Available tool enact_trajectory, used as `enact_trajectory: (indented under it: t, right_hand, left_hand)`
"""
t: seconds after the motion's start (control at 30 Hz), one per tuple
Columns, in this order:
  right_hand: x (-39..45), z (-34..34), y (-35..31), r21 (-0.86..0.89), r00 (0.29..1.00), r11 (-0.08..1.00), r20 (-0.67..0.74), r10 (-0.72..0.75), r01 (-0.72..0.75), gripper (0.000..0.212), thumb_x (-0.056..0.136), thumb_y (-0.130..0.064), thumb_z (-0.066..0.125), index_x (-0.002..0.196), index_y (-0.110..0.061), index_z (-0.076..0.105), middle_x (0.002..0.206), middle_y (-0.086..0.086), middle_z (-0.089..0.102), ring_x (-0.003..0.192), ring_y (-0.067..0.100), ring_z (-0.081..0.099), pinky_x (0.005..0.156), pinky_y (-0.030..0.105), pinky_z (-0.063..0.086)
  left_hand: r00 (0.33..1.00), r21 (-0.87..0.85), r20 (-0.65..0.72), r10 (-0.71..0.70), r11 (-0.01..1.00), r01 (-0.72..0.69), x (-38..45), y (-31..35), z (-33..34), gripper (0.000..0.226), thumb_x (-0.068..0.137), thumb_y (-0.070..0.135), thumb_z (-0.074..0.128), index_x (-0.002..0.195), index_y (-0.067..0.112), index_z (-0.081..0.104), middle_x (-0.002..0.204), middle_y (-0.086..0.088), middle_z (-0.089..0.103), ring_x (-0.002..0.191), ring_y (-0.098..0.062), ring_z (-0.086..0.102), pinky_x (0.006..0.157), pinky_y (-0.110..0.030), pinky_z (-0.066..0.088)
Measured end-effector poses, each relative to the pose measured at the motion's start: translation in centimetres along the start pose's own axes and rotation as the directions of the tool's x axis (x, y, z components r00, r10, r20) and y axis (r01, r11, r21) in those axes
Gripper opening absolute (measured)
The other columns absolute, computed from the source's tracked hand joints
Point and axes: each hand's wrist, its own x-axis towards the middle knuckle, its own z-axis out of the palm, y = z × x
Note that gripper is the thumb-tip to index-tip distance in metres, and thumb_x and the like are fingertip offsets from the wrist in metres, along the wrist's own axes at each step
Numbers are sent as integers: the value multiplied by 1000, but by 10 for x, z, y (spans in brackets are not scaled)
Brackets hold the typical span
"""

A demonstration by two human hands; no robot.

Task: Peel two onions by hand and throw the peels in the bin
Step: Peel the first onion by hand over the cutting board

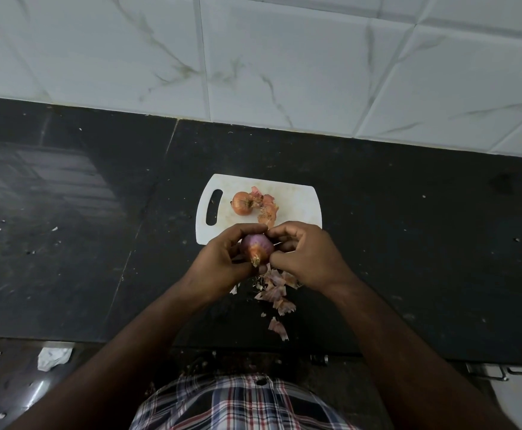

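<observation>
Our left hand and right hand both with a curled grip on the half-peeled purple onion at the white plastic cutting board's near edge, unpeeled orange-brown onion on the board, papery pink peels on the black stone counter just nearer us than the board.

I see a dark polished stone worktop with a glossy sheen, a matt white plastic cutting board, dry papery pinkish onion peels, and glossy marbled white wall tiles.
</observation>
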Motion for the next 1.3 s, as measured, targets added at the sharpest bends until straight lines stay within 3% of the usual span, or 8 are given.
enact_trajectory:
  t: [0.13, 0.27, 0.57, 0.73, 0.9, 1.07, 1.3]
  right_hand:
    - [-1, -2, -4, -83, 999, 996, 7, -40, 41, 37, 71, -13, 78, 105, -25, 72, 88, -16, 70, 80, -3, 69, 70, 15, 56]
    - [-2, -2, -5, -103, 999, 994, 22, -37, 39, 37, 70, -15, 79, 105, -24, 71, 89, -15, 71, 80, -2, 69, 71, 17, 57]
    - [-2, 1, -2, -135, 1000, 991, 13, -24, 26, 33, 72, -12, 78, 103, -19, 72, 86, -10, 71, 77, -1, 69, 70, 15, 57]
    - [0, 3, 3, -154, 997, 987, -63, -49, 39, 25, 76, -5, 72, 97, -18, 75, 84, -7, 73, 77, 4, 69, 74, 26, 59]
    - [-1, 0, 7, 162, 998, 986, -24, 50, -45, 27, 87, 0, 62, 98, -21, 76, 91, 0, 76, 83, 16, 74, 81, 43, 62]
    - [-9, 5, 4, 64, 998, 997, -54, -31, 35, 21, 85, -18, 75, 104, -26, 75, 93, -14, 75, 85, 0, 71, 81, 30, 60]
    - [-12, 20, 10, -65, 957, 986, -238, -166, 155, 20, 88, -11, 69, 105, -16, 78, 96, -8, 76, 88, -1, 68, 80, 17, 55]
  left_hand:
    - [998, 147, 10, 59, 987, -59, -1, 2, -1, 65, 74, -4, 83, 127, 29, 62, 122, 9, 68, 115, -15, 66, 96, -35, 56]
    - [994, 251, 6, 105, 962, -103, -3, 3, -1, 65, 77, 0, 81, 128, 36, 60, 123, 15, 67, 117, -12, 64, 100, -39, 54]
    - [989, 320, 13, 151, 936, -147, -5, 3, -1, 67, 77, 1, 80, 126, 41, 59, 124, 17, 66, 118, -11, 63, 99, -40, 54]
    - [994, 263, 16, 108, 959, -108, -6, 0, 0, 67, 75, 2, 84, 127, 36, 60, 125, 13, 65, 117, -12, 64, 95, -35, 56]
    - [999, 126, -30, 19, 992, -15, -3, 0, -6, 64, 73, -4, 84, 127, 23, 61, 124, 2, 66, 111, -16, 69, 90, -31, 58]
    - [998, 52, -64, -8, 999, 11, -3, 1, -4, 61, 75, -7, 81, 126, 19, 61, 121, -2, 68, 105, -18, 71, 81, -25, 57]
    - [996, 28, -83, -17, 999, 20, -3, 0, -3, 61, 74, -5, 83, 126, 17, 61, 124, -3, 66, 106, -18, 71, 83, -25, 58]
